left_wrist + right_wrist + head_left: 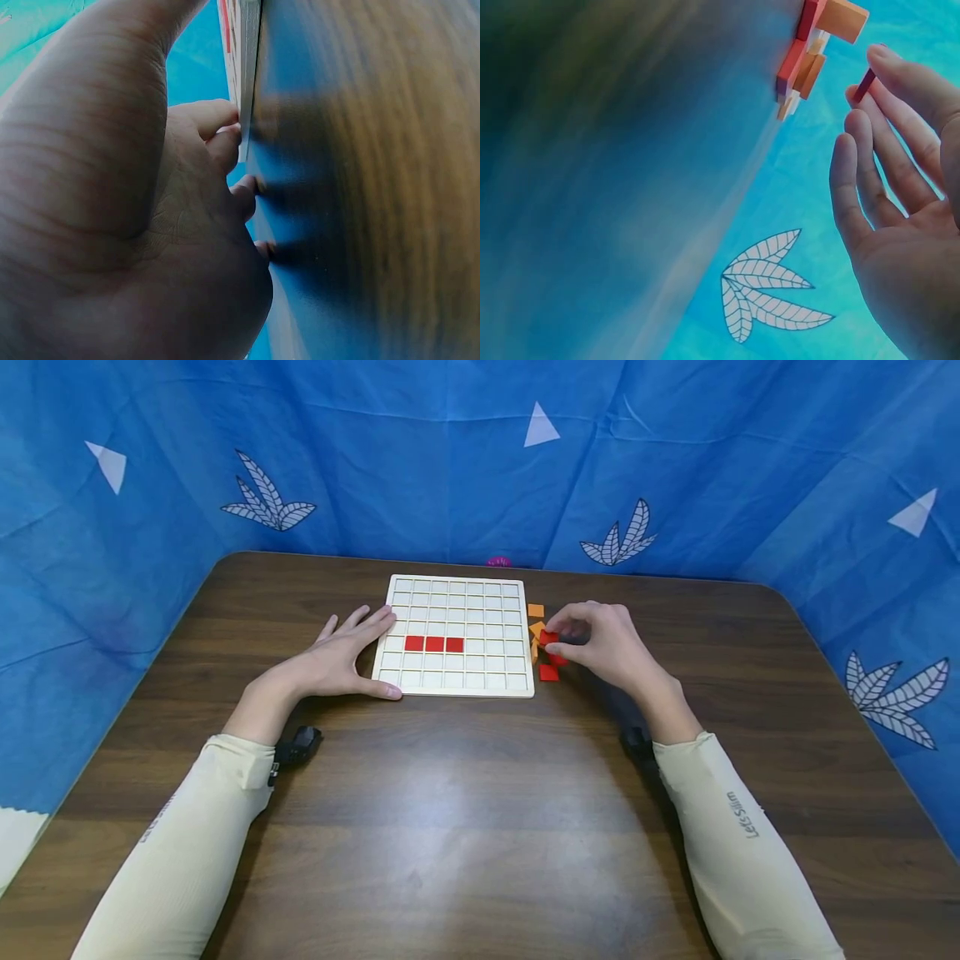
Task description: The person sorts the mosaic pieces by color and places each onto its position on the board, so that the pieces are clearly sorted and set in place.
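Note:
A white gridded board lies on the table, with three red square tiles side by side in one of its rows. My left hand rests at the board's left side, fingers spread, its thumb on the near left corner. In the left wrist view that hand shows its fingertips at the board's edge. My right hand pinches a red tile between thumb and fingertips, above the loose tiles at the board's right side.
Loose orange tiles and red tiles lie beside the board's right edge, some overlapping. The brown wooden table stretches toward me. A blue cloth with leaf prints hangs behind the table.

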A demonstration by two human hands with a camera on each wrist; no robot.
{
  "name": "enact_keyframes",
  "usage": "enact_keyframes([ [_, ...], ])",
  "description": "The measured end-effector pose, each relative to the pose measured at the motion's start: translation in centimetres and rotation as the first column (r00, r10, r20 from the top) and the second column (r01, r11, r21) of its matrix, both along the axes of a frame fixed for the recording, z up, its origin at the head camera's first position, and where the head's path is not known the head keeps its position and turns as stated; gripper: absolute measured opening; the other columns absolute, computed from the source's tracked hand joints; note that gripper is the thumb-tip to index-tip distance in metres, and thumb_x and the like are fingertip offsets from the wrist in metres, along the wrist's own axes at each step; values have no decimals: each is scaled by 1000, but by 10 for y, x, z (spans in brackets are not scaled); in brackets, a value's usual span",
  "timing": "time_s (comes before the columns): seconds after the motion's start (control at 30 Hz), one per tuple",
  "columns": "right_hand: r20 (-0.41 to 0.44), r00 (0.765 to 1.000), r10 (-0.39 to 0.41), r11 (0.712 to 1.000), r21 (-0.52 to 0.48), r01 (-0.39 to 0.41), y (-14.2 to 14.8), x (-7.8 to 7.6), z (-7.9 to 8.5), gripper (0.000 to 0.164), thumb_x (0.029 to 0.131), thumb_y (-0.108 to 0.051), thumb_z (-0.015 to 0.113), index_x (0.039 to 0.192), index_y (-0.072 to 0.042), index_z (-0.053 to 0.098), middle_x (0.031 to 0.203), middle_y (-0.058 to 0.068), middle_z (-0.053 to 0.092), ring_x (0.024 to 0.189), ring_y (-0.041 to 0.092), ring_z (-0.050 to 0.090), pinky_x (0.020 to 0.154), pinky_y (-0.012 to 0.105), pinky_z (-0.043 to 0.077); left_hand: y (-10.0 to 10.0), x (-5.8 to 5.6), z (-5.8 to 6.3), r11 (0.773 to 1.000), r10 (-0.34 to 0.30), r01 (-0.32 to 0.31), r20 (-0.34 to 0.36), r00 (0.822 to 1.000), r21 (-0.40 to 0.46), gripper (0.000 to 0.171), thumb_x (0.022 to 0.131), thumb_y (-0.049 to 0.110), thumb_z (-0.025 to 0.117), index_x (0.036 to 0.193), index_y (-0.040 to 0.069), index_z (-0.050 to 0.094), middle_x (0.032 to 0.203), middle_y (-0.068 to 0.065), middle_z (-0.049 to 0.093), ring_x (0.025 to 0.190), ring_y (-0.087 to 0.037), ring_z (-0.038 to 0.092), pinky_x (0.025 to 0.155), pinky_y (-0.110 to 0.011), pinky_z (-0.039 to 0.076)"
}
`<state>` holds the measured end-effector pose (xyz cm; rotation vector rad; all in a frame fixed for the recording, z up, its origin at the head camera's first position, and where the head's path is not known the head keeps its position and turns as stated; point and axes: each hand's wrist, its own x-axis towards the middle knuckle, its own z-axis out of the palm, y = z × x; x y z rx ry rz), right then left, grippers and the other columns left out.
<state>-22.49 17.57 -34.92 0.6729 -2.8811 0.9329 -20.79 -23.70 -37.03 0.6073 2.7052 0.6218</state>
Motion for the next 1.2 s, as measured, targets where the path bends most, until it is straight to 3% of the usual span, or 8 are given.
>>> enact_keyframes([
  [0.33,-12,1000,9,999,-33,-9,-28,-6,10,25,89,-19,88,110,-10,78,104,7,77,95,26,71,89,43,62,0,0,0,1000,-2,2,-10,1000,-2,123,81,63,85,170,13,17,179,-7,7,165,-38,-4,127,-69,-7],
  [0.73,-23,1000,13,997,-78,-15,-72,-13,24,26,89,-15,87,113,-10,79,106,6,77,95,21,67,86,37,60,0,0,-1,1000,-2,2,-10,1000,-4,122,81,63,84,170,14,17,179,-6,6,165,-38,-4,127,-68,-7],
  [0.9,3,1000,22,999,-44,-22,-80,-14,20,23,88,-12,87,110,-10,79,103,5,76,95,23,66,86,36,59,0,0,-1,1000,-2,2,-9,1000,-1,123,81,63,84,170,13,16,179,-6,6,165,-38,-5,127,-68,-7],
  [1.2,62,996,70,991,107,-76,-92,-11,5,23,85,-10,88,107,-10,80,97,6,74,91,23,61,80,33,56,0,0,-2,1000,0,0,-9,1000,-8,123,81,64,84,171,14,16,179,-5,6,165,-38,-5,127,-68,-8],
])
